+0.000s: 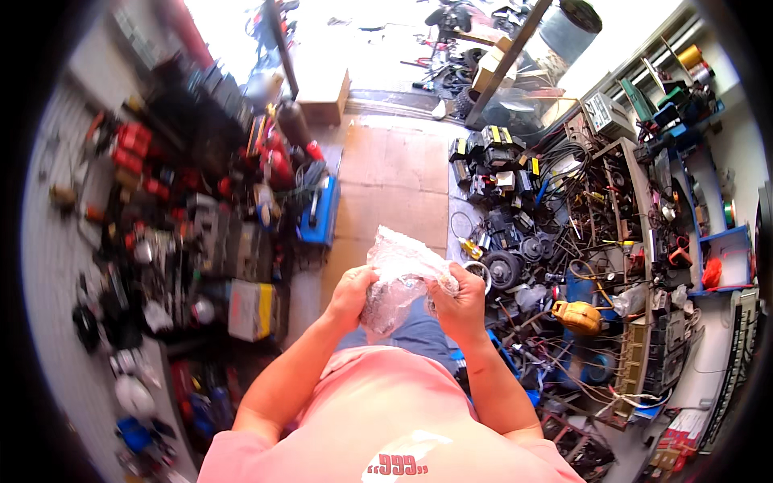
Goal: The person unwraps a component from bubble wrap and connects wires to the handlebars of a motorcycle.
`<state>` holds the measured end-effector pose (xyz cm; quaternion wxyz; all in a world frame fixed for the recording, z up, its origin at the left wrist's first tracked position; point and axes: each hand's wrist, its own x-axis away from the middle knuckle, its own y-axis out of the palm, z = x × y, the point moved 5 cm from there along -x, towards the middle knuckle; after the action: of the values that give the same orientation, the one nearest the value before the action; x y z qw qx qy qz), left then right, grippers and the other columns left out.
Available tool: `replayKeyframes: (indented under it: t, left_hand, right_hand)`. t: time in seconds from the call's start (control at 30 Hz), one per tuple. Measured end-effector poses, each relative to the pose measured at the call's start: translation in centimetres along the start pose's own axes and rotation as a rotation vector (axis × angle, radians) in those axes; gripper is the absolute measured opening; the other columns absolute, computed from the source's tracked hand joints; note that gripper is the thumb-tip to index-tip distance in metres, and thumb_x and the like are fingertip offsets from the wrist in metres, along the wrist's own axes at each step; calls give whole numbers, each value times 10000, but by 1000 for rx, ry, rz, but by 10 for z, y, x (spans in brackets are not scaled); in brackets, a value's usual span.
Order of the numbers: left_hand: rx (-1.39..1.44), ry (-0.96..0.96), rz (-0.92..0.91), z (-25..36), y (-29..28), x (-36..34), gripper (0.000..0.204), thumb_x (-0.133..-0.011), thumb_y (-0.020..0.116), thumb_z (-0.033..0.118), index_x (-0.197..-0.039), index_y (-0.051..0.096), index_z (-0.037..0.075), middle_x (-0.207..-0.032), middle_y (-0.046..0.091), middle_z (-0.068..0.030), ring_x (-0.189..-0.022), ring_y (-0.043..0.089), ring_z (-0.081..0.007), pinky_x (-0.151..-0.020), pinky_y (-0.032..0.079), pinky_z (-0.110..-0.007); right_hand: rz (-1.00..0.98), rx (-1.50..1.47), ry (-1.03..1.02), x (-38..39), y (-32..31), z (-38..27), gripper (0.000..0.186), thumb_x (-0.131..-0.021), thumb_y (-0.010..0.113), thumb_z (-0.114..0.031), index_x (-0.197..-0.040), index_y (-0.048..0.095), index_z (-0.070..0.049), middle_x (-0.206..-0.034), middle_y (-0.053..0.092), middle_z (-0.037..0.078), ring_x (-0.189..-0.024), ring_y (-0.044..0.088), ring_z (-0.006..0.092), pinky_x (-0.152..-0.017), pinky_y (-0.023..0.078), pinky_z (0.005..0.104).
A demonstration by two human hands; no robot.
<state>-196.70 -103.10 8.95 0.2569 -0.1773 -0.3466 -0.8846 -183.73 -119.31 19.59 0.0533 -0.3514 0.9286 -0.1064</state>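
A crumpled clear plastic bag (393, 278), possibly bubble wrap, is stretched between my two hands in front of my body. My left hand (352, 295) pinches its left edge between thumb and fingers. Closed on its right side, my right hand (459, 299) has bunched plastic under the thumb. A pale ring-shaped edge (478, 274) shows just beyond the right fingers; I cannot tell what it belongs to. Glare on the plastic hides whether anything lies inside.
Flattened cardboard (394, 173) covers the floor ahead. A blue case (320, 211) and stacked tools stand at left. Batteries (495, 145), cables, small wheels (503, 270) and a yellow tool (576, 317) crowd the right. Blue shelving (725, 258) lines the right wall.
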Motion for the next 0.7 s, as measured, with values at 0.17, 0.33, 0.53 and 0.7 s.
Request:
replayKeyframes:
  t: [0.17, 0.33, 0.53, 0.7]
  left_hand:
    - [-3, -19, 104, 111, 39, -159, 177, -977, 544, 111, -986, 687, 7, -891, 705, -62, -747, 674, -155, -679, 545, -324]
    - [28, 11, 126, 174, 80, -332, 285, -985, 534, 102, -1192, 673, -35, -1086, 727, -106, -961, 707, -193, -834, 579, -362]
    - [24, 166, 36, 293, 95, -498, 398, -959, 459, -13, -1319, 629, -37, -1266, 697, -126, -1133, 679, -214, -977, 542, -347]
    - [22, 411, -3, 430, 102, -613, 420, -892, 441, -74, -1212, 711, -47, -1149, 746, -84, -1051, 692, -164, -947, 539, -307]
  right_hand:
    - [-15, -246, 209, -164, -10, 37, 131, -966, 766, -119, -1045, 729, -21, -882, 715, -14, -745, 609, 39, -623, 494, 236]
    - [100, -422, 171, -359, -21, 91, 192, -922, 789, -117, -1059, 746, 11, -910, 748, 62, -806, 648, 96, -722, 540, 292]
    - [-21, -168, -55, -589, -40, 59, 109, -957, 766, -121, -955, 712, -26, -856, 688, -36, -783, 591, 47, -675, 511, 259]
    - [-214, -396, 264, -759, -18, 64, 212, -967, 798, -171, -1129, 719, -58, -904, 714, -23, -815, 633, 57, -674, 518, 250]
